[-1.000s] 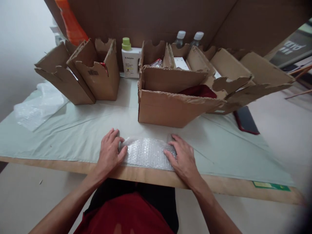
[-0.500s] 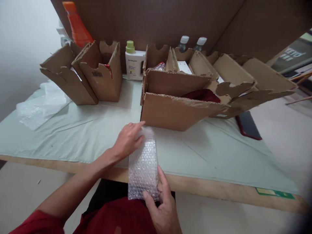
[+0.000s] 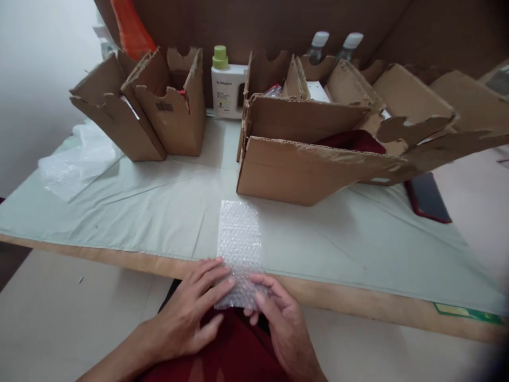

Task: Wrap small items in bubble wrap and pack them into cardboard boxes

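Note:
A flat strip of bubble wrap [image 3: 239, 233] lies on the pale green cloth [image 3: 159, 196], its near end reaching past the table edge toward my lap. My left hand [image 3: 199, 302] rests along the strip's left side near that end, with its fingers stretched out. On the other side, my right hand [image 3: 280, 318] pinches the near right corner, thumb above and fingers partly beneath. Whether anything is folded inside the wrap I cannot make out.
Cardboard holders [image 3: 310, 170] stand at the centre and right, one with dark red cloth. Two more cardboard holders [image 3: 175, 122] are at the left. Behind are a white bottle with a green cap [image 3: 226, 90] and an orange bottle [image 3: 133, 32]. Loose bubble wrap [image 3: 79, 159] lies left, a dark flat object [image 3: 427, 199] right.
My left hand has come back from the strip's far end to its near left side. My right hand still grips the near right corner. The view has shifted slightly.

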The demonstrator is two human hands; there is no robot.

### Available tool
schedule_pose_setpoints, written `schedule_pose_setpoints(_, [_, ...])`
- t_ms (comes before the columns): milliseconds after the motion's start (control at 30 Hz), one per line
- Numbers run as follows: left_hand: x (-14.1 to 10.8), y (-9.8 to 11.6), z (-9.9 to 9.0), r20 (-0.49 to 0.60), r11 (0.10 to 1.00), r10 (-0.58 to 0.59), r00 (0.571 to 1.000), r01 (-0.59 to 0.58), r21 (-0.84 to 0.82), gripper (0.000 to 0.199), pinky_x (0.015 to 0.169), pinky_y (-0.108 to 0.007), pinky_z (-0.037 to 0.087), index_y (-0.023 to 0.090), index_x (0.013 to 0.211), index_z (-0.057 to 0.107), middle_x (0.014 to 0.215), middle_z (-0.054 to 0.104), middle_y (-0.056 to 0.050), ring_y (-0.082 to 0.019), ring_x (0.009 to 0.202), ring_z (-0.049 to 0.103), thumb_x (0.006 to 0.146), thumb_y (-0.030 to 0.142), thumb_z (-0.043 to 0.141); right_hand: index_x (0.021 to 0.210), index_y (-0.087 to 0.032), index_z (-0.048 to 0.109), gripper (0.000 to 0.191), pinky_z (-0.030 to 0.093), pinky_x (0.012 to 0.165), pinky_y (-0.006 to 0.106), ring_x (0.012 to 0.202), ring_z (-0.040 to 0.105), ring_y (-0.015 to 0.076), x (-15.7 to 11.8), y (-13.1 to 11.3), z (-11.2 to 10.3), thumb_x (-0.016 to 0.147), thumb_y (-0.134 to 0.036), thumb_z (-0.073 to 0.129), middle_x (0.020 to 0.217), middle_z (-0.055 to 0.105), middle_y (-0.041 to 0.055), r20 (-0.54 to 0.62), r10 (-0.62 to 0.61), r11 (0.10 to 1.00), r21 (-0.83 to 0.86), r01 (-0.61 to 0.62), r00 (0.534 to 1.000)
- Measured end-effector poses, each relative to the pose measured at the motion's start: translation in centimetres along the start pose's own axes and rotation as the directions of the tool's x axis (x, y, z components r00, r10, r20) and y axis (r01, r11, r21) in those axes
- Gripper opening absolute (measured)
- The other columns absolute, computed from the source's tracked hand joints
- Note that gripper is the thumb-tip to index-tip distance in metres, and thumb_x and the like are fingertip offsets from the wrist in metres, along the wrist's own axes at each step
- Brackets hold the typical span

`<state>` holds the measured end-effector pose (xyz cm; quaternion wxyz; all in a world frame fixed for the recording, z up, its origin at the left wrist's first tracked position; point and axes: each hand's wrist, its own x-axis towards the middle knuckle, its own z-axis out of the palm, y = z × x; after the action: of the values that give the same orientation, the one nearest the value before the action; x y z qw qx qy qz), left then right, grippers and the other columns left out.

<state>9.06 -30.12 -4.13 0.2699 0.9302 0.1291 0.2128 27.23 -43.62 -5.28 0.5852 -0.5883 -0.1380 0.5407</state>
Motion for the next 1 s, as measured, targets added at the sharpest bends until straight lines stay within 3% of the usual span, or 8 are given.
schedule_pose_setpoints(67, [1.0, -0.1, 1.3, -0.150, 0.997, -0.077, 0.986, 0.073, -0.031, 0.043, 0.096, -0.042, 0.060, 0.020, 0.131, 0.059, 0.112, 0.075, -0.010, -0.025, 0.112, 0.069, 0.090, 0.007, 0.054, 0.118, -0.018, 0.067, 0.051, 0.052, 0.061, 0.026, 0.065, 0.066, 0.0163, 0.0, -0.3, 0.3, 0.088, -0.060, 0.072, 0.072, 0.072, 0.0044, 0.000, -0.014, 0.996, 0.086, 0.014, 1.000])
schedule_pose_setpoints(167, [2.5, -0.7, 2.3, -0.250, 0.954, -0.301, 0.921, 0.287, -0.089, 0.027, 0.077, -0.032, 0.060, 0.021, 0.120, 0.063, 0.091, 0.075, -0.004, -0.017, 0.081, 0.072, 0.095, 0.014, 0.055, 0.133, -0.021, 0.059, 0.054, 0.053, 0.056, 0.028, 0.063, 0.067, 0.0158, -0.4, -0.8, 0.0, 0.094, -0.058, 0.065, 0.092, 0.075, 0.0076, -0.068, -0.111, 0.988, 0.101, 0.118, 0.991])
schedule_pose_setpoints(300, [3.8, -1.1, 1.9, -0.185, 0.881, -0.474, 0.861, 0.460, -0.113, 0.045, 0.064, -0.028, 0.057, 0.018, 0.141, 0.053, 0.082, 0.071, -0.001, -0.014, 0.065, 0.067, 0.097, 0.024, 0.054, 0.132, -0.025, 0.061, 0.032, 0.059, 0.061, 0.030, 0.067, 0.069, 0.0149, -0.7, -1.5, -1.2, 0.102, -0.036, 0.058, 0.098, 0.075, 0.0058, -0.144, -0.457, 0.870, -0.275, 0.408, 0.878])
schedule_pose_setpoints(400, [4.1, -1.1, 1.5, -0.135, 0.873, -0.487, 0.863, 0.476, -0.106, 0.055, 0.057, -0.025, 0.051, 0.020, 0.149, 0.046, 0.077, 0.067, 0.003, -0.012, 0.057, 0.060, 0.095, 0.023, 0.055, 0.123, -0.026, 0.067, 0.028, 0.061, 0.083, 0.036, 0.095, 0.072, 0.0196, 0.0, -2.0, -1.3, 0.097, -0.017, 0.060, 0.110, 0.075, 0.0067, 0.134, -0.722, 0.450, -0.654, 0.608, 0.679])
schedule_pose_setpoints(500, [4.3, -1.2, 1.6, -0.129, 0.873, -0.487, 0.864, 0.478, -0.095, 0.057, 0.056, -0.024, 0.049, 0.022, 0.150, 0.045, 0.079, 0.067, 0.003, -0.012, 0.056, 0.058, 0.094, 0.021, 0.055, 0.126, -0.022, 0.066, 0.038, 0.056, 0.098, 0.044, 0.122, 0.064, 0.0258, 1.5, -2.5, -0.9, 0.093, -0.006, 0.057, 0.126, 0.072, 0.0098, 0.433, -0.736, 0.014, -0.759, 0.651, 0.520])
schedule_pose_setpoints(667, [4.0, -1.4, 2.3, -0.153, 0.876, -0.483, 0.862, 0.475, -0.087, 0.059, 0.061, -0.027, 0.054, 0.021, 0.151, 0.042, 0.083, 0.066, 0.001, -0.013, 0.062, 0.061, 0.094, 0.020, 0.054, 0.131, -0.018, 0.063, 0.041, 0.051, 0.102, 0.048, 0.136, 0.056, 0.0294, 4.1, -2.9, -0.8, 0.094, -0.006, 0.050, 0.140, 0.066, 0.0121, 0.606, -0.567, -0.198, -0.758, 0.622, 0.558])
schedule_pose_setpoints(867, [2.8, -1.2, 1.7, -0.328, 0.949, -0.292, 0.899, 0.315, 0.017, 0.051, 0.089, -0.037, 0.060, 0.023, 0.146, 0.048, 0.125, 0.061, -0.013, -0.022, 0.107, 0.065, 0.096, 0.017, 0.060, 0.121, -0.018, 0.068, 0.027, 0.051, 0.099, 0.046, 0.127, 0.061, 0.0278, 5.1, -2.9, -0.9, 0.099, -0.011, 0.052, 0.133, 0.071, 0.0117, 0.619, -0.566, -0.221, -0.749, 0.624, 0.544])
schedule_pose_setpoints(1000, [2.1, -1.1, 1.1, -0.261, 0.980, -0.111, 0.959, 0.150, 0.134, 0.041, 0.100, -0.049, 0.057, 0.023, 0.134, 0.057, 0.134, 0.059, -0.016, -0.030, 0.125, 0.058, 0.094, 0.015, 0.064, 0.118, -0.021, 0.068, 0.026, 0.051, 0.097, 0.045, 0.120, 0.065, 0.0251, 5.4, -3.0, -0.7, 0.100, -0.012, 0.052, 0.125, 0.073, 0.0099, 0.592, -0.611, -0.188, -0.753, 0.630, 0.525])
